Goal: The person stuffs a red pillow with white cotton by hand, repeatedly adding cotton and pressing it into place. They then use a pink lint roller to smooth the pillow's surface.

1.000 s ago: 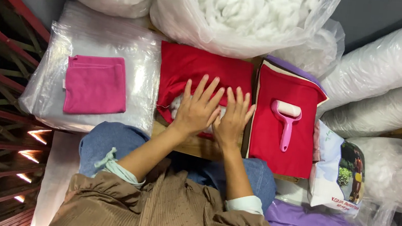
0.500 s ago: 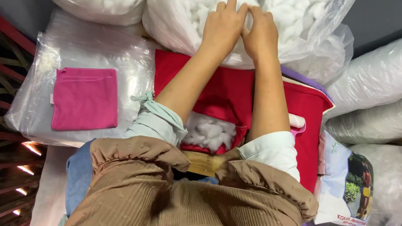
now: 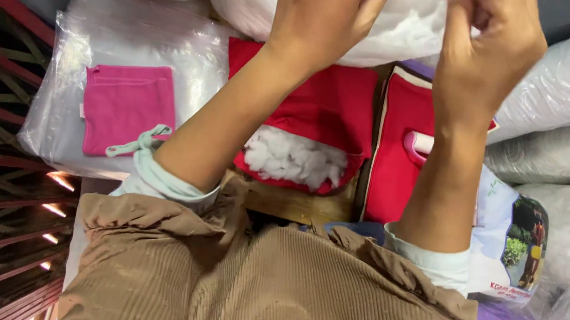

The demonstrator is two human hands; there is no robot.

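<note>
Head view, looking down. Both arms stretched forward to the large clear plastic bag of white fibre stuffing [image 3: 411,32] at the far edge of the wooden surface [image 3: 294,203].

Left hand [image 3: 325,9]: fingers curled together against the stuffing; fingertips cut off by the frame top, so cannot tell whether any stuffing is pinched.

Right hand [image 3: 492,37]: fingers bunched together at the bag, a wisp of white showing at the fingertips; grip itself not resolvable.

Below the arms: red fabric cushion cover [image 3: 322,111] lies flat on the surface, its near opening filled with white stuffing [image 3: 292,157]. Just right of it, a second flat red fabric piece [image 3: 394,157] with a pink plastic roller handle [image 3: 417,144] on top, partly hidden by the right forearm.

Left side: pink square fabric pouch [image 3: 128,108] resting on a clear plastic-wrapped bundle [image 3: 135,38].
</note>
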